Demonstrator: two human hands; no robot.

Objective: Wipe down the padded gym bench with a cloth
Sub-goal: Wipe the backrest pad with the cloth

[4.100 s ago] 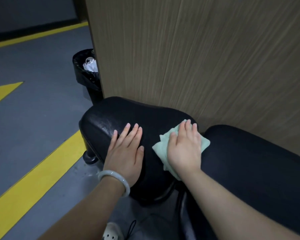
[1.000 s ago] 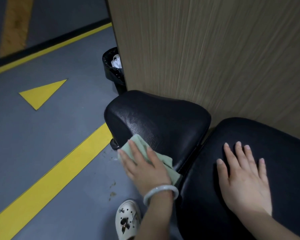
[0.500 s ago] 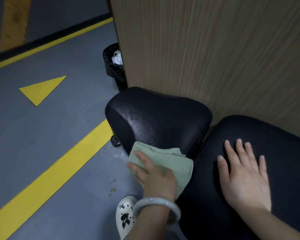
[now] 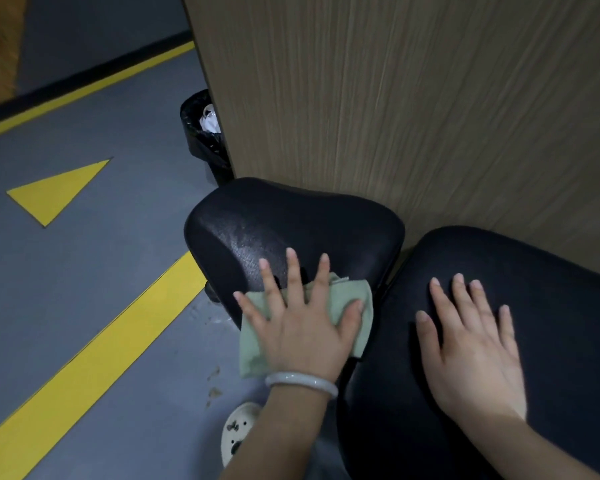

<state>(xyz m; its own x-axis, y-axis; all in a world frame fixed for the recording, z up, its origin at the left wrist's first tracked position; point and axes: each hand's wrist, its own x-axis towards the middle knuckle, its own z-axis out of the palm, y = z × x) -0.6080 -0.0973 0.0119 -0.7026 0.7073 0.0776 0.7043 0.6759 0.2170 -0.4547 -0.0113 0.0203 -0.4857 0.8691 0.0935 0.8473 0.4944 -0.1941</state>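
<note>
Left hand [image 4: 302, 327] lies palm down, fingers straight and spread wide, wrist reaching forward; right hand [image 4: 471, 344] lies flat, palm down, fingers straight and slightly apart, forearm angled in from the right.

The black padded bench cushion [image 4: 291, 223] looked like glossy, fine-grained vinyl with a damp sheen, and the pale green rag [image 4: 347, 306] was soft matt cloth. Behind it, the tan wood-grain panel [image 4: 413, 98] looked matt laminate, and the grey painted floor [image 4: 101, 271] was smooth-ish.

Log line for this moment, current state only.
step: wiping | left hand: flat, pressing cloth on small pad near edge | right hand: flat on long pad
</note>
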